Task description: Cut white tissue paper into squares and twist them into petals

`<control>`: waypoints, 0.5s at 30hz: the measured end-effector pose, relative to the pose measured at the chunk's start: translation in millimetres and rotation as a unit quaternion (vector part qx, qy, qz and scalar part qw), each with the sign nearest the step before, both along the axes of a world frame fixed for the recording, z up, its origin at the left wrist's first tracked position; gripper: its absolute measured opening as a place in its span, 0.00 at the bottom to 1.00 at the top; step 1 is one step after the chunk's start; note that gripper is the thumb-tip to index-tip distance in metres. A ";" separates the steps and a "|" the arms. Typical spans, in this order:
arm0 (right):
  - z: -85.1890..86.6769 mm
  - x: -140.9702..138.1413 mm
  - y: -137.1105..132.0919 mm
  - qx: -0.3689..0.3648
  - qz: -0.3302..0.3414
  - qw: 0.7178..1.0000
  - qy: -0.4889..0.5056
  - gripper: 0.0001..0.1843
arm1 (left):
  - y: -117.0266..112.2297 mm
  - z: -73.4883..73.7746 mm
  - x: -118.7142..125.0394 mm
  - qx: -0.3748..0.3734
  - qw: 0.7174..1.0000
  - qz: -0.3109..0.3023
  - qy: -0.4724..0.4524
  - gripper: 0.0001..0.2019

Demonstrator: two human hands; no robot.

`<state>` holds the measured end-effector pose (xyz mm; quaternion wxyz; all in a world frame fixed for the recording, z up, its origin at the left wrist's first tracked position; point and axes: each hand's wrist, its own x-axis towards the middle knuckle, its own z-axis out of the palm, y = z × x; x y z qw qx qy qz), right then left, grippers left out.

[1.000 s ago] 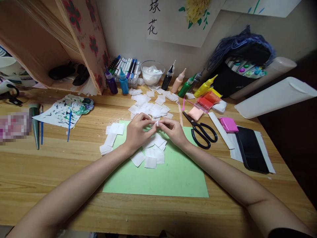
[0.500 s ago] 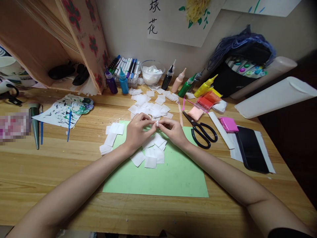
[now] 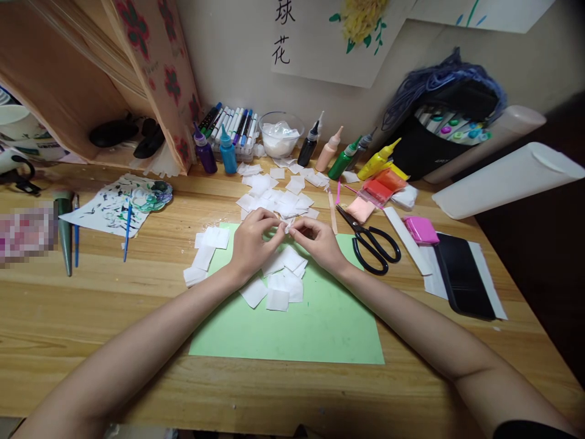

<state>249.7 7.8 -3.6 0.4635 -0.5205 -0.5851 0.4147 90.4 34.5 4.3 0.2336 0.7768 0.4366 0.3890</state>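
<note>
Pinching hands hold a small, crumpled white paper scrap [image 3: 287,227].

Both bare forearms are angling in from the lower corners of the frame, converging just above centre. The left hand [image 3: 250,245] and right hand [image 3: 321,241] are resting knuckles-up, fingers curled, with thumbs and forefingers pinching shut and meeting tip to tip between them.

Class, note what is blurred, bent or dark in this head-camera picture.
Head view: a pixelated patch hides something at the left edge of the table; the wide lens stretches the forearms; the far right falls dark; the left hand and right hand, pinching a paper piece, are sharp and evenly lit.
</note>
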 end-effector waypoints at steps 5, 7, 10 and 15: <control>-0.5 0.7 0.0 0.004 0.005 1.000 0.008 0.07 | -1.2 1.2 0.4 0.008 1.000 -0.027 -0.007 0.07; -0.2 0.9 0.1 0.001 0.008 1.000 0.012 0.07 | -1.8 1.6 0.7 0.014 0.999 -0.038 -0.001 0.07; 0.4 0.6 0.1 -0.005 0.009 1.000 0.014 0.07 | -1.7 1.3 0.9 0.009 0.999 -0.033 0.001 0.06; -0.2 0.0 0.4 -0.007 0.005 1.000 0.004 0.08 | 0.1 1.2 0.0 -0.012 1.000 -0.019 -0.006 0.08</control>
